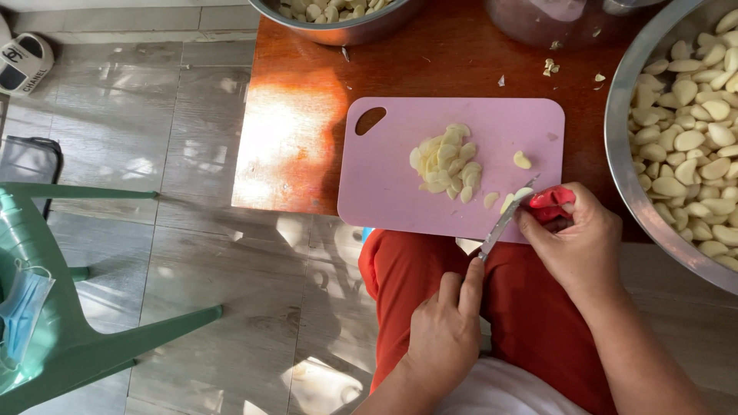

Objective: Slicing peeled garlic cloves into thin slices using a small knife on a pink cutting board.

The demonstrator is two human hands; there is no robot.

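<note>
A pink cutting board (392, 192) lies on a brown wooden table (307, 115). A pile of sliced garlic (447, 163) sits on its middle, with a few loose pieces to the right. My right hand (576, 242) grips the red handle of a small knife (503, 223), whose blade points down and left off the board's near edge. My left hand (446, 330) is below the board over my red-trousered lap, its index finger touching the blade's tip.
A large metal bowl (619, 146) full of peeled garlic cloves stands at the right. Another metal bowl (346, 31) with cloves is at the top, a pot beside it. A green plastic chair (69, 330) with a blue face mask stands on the grey floor at left.
</note>
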